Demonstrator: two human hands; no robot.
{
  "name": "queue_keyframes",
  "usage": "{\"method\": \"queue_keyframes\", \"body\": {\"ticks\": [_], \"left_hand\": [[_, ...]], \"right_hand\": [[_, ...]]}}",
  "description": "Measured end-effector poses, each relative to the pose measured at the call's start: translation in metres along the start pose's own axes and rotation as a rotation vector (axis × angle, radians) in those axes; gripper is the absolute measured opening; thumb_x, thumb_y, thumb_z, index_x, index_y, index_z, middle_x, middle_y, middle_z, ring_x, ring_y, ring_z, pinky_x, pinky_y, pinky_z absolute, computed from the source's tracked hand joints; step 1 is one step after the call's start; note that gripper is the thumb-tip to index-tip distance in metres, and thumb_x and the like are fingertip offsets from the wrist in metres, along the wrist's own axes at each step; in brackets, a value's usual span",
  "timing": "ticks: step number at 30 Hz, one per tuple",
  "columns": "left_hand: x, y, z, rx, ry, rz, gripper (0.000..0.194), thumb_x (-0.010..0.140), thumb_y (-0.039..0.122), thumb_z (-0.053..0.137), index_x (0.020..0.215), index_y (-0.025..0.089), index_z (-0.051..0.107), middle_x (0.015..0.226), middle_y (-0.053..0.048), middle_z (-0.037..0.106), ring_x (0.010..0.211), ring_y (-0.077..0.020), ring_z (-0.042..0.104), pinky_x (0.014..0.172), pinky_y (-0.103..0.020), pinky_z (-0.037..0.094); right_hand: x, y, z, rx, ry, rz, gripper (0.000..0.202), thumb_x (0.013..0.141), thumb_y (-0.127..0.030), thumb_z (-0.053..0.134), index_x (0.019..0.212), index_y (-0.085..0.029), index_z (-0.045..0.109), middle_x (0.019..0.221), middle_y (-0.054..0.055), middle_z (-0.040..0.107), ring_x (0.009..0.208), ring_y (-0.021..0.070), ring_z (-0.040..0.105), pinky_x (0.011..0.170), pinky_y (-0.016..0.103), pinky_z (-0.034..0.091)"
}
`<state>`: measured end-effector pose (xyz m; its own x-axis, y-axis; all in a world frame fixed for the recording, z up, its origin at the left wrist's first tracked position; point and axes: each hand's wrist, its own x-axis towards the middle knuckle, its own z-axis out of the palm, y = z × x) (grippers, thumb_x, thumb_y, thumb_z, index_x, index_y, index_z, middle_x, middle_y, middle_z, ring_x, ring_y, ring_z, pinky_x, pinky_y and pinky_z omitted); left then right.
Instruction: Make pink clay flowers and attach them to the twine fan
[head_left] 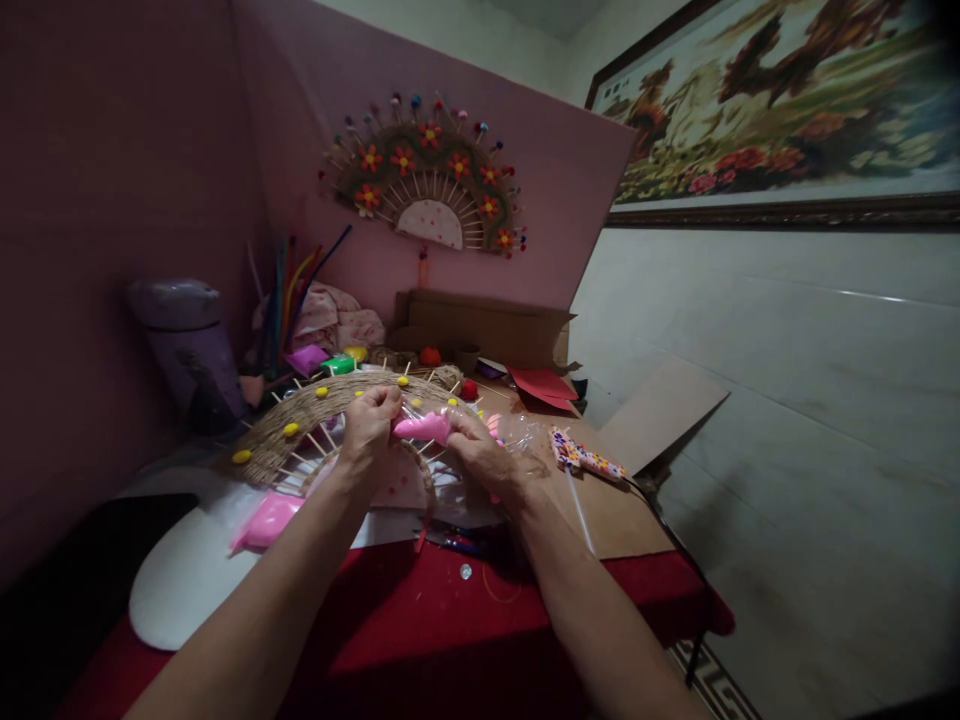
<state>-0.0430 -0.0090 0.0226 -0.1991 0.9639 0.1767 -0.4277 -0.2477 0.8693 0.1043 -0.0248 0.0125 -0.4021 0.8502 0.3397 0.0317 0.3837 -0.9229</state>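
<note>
Pink lump: we are handling a bright pink, elongated lump in clear plastic film (422, 428), its surface looking smooth and the film glinting along its upper edge
Lump's place: it is hanging between our left hand (371, 425) and our right hand (480, 445), just beside the fingertips of both
Left grip: we are pinching the wrapping at the lump's left end, thumb against bent fingers
Right grip: we are pinching the lump's right end, fingers curling over the film
Twine fan: behind the lump, a tan, twine-covered half-ring fan (270, 450) is showing yellow oval dots (291, 430) and thin pale sticks (328, 435); we are unable to tell whether the lump is touching it
Second pink: a flat pink plastic-wrapped packet (274, 520) is resting beside our left forearm (285, 580)
Right side: a white, flower-patterned gun-shaped tool (577, 457) is lying on a brown cardboard sheet (630, 520)
</note>
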Motion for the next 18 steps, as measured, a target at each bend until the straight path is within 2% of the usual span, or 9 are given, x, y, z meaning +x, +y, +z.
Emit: {"method": "queue_keyframes", "body": {"ticks": [2, 7, 9, 11, 14, 18], "left_hand": [[0.0023, -0.0009, -0.0023, 0.02, 0.017, 0.024, 0.027, 0.06, 0.022, 0.07, 0.047, 0.017, 0.046, 0.043, 0.007, 0.038, 0.037, -0.004, 0.03, 0.036, -0.019, 0.02], [0.0072, 0.0007, -0.005, 0.022, 0.019, 0.105, 0.026, 0.061, 0.028, 0.074, 0.054, 0.015, 0.052, 0.046, 0.006, 0.043, 0.039, -0.0041, 0.035, 0.038, -0.018, 0.024], [0.0061, 0.0034, -0.0033, -0.011, -0.012, 0.08, 0.028, 0.059, 0.033, 0.077, 0.059, 0.015, 0.055, 0.048, 0.006, 0.047, 0.041, -0.0046, 0.039, 0.04, -0.018, 0.028], [0.0035, 0.0057, -0.0007, -0.031, -0.08, -0.001, 0.034, 0.055, 0.038, 0.08, 0.063, 0.013, 0.058, 0.052, 0.003, 0.053, 0.043, -0.006, 0.044, 0.042, -0.018, 0.033], [0.0002, 0.006, 0.002, 0.006, -0.164, -0.087, 0.038, 0.048, 0.038, 0.084, 0.06, 0.011, 0.059, 0.054, 0.0, 0.058, 0.044, -0.007, 0.048, 0.043, -0.019, 0.035], [-0.0016, 0.0026, 0.0035, -0.019, -0.117, -0.077, 0.038, 0.045, 0.037, 0.085, 0.054, 0.012, 0.057, 0.05, 0.002, 0.056, 0.044, -0.006, 0.047, 0.043, -0.018, 0.034]], "right_hand": [[0.0002, 0.0011, -0.0001, 0.063, -0.012, 0.011, 0.024, 0.075, -0.022, 0.052, 0.094, -0.019, 0.067, 0.091, 0.003, 0.061, 0.086, 0.0159, 0.055, 0.077, 0.029, 0.047], [-0.0019, 0.0009, -0.0016, 0.221, -0.067, 0.042, 0.033, 0.074, -0.032, 0.063, 0.105, -0.02, 0.065, 0.097, 0.003, 0.063, 0.089, 0.0165, 0.058, 0.078, 0.029, 0.048], [-0.002, 0.0, -0.0023, 0.216, -0.051, 0.041, 0.03, 0.074, -0.033, 0.064, 0.101, -0.02, 0.066, 0.094, 0.003, 0.063, 0.088, 0.0161, 0.058, 0.078, 0.029, 0.048], [-0.001, -0.0006, -0.0025, 0.197, -0.044, 0.039, 0.026, 0.073, -0.032, 0.064, 0.095, -0.019, 0.067, 0.091, 0.002, 0.064, 0.086, 0.0158, 0.058, 0.077, 0.029, 0.048], [0.0013, 0.0002, -0.0011, 0.194, -0.031, 0.04, 0.023, 0.069, -0.028, 0.066, 0.091, -0.02, 0.068, 0.091, 0.002, 0.065, 0.086, 0.0161, 0.058, 0.076, 0.029, 0.048], [0.0023, 0.0038, 0.003, 0.278, 0.045, 0.043, 0.031, 0.064, -0.02, 0.065, 0.095, -0.021, 0.069, 0.092, 0.001, 0.066, 0.089, 0.0165, 0.058, 0.077, 0.028, 0.048]]}}
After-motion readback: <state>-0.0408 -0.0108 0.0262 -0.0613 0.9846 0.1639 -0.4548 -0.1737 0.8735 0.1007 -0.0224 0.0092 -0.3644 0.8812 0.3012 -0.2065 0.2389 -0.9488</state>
